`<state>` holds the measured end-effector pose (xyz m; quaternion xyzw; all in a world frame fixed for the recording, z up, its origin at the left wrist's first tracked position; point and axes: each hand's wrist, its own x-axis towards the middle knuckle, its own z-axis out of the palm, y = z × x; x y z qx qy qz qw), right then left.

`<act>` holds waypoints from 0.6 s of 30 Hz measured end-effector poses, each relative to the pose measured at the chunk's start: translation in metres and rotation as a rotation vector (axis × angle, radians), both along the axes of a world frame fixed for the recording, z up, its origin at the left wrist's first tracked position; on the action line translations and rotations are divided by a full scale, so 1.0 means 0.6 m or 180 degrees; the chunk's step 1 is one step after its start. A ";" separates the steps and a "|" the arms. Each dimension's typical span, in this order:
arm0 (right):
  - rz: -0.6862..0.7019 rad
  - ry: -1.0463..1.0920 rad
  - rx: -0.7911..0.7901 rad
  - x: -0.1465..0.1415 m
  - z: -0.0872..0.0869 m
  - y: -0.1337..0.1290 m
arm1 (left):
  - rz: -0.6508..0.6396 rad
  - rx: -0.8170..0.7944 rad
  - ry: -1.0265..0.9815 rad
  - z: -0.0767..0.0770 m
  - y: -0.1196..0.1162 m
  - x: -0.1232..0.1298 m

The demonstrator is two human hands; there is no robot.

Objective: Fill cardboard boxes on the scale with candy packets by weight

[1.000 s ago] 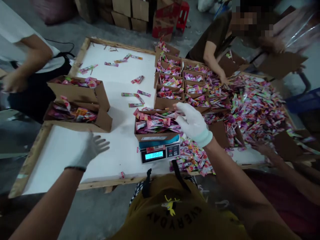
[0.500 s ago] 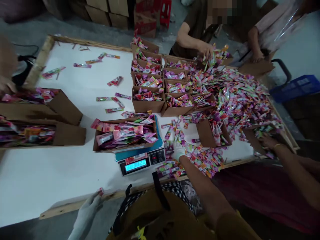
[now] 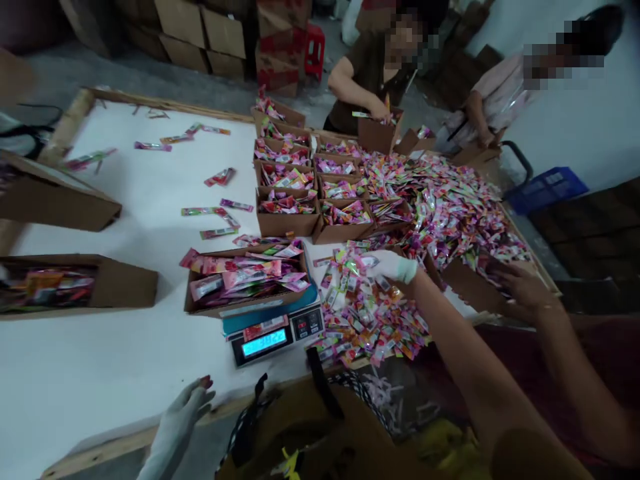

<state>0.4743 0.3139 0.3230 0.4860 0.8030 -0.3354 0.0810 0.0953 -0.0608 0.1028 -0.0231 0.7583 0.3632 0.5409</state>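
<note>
Right hand [image 3: 393, 265], right of centre: on pile [image 3: 377, 323], grip unclear. Left hand [image 3: 184, 408], bottom left: pinching red scrap [image 3: 206, 382]. Pile now fuller beside scale [image 3: 294, 335], supply closer.

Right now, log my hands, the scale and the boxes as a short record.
Left hand: gloved, by the table's front edge; small red bit at its tips, too blurred to name
Right hand: gloved, at the loose packets; grip unclear
Scale: display lit, digits blurred
Box on scale: heaped with packets
Boxes beyond scale: close together, packets inside
</note>
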 end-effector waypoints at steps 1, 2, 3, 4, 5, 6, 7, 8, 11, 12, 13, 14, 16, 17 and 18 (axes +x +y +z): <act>0.0080 0.0078 0.0004 -0.017 0.023 0.009 | 0.0015 0.0066 -0.0021 0.012 0.007 -0.002; 0.0239 0.0176 0.0020 -0.041 0.048 0.017 | 0.0012 0.0170 -0.0029 0.027 0.015 -0.005; 0.0478 0.0271 0.0040 -0.072 0.074 0.022 | 0.0013 0.0294 -0.0013 0.045 0.025 -0.008; 0.0774 0.0350 0.0067 -0.108 0.098 0.025 | 0.0018 0.0430 0.0030 0.063 0.036 -0.011; 0.1102 0.0395 0.0098 -0.149 0.120 0.024 | 0.0022 0.0578 0.0090 0.082 0.049 -0.014; 0.1429 0.0390 0.0138 -0.193 0.138 0.020 | 0.0038 0.0714 0.0162 0.101 0.062 -0.017; 0.1714 0.0342 0.0201 -0.238 0.149 0.014 | 0.0055 0.0842 0.0235 0.117 0.074 -0.020; 0.1938 0.0264 0.0264 -0.282 0.154 0.006 | 0.0071 0.0948 0.0296 0.132 0.085 -0.024; 0.2188 0.0080 0.0414 -0.385 0.134 -0.018 | 0.0122 0.1165 0.0392 0.156 0.100 -0.035; 0.2191 0.0055 0.0433 -0.405 0.123 -0.022 | 0.0143 0.1195 0.0401 0.158 0.098 -0.038; 0.2128 0.0114 0.0449 -0.415 0.112 -0.023 | 0.0166 0.1205 0.0403 0.157 0.093 -0.041; 0.2015 0.0244 0.0477 -0.416 0.105 -0.022 | 0.0206 0.1187 0.0413 0.155 0.086 -0.045; 0.1718 0.0566 0.0580 -0.394 0.100 -0.015 | 0.0317 0.1088 0.0456 0.146 0.066 -0.050; 0.1530 0.0745 0.0638 -0.373 0.102 -0.011 | 0.0383 0.1026 0.0492 0.142 0.056 -0.054; 0.1291 0.0940 0.0663 -0.346 0.104 -0.008 | 0.0446 0.0973 0.0533 0.139 0.048 -0.057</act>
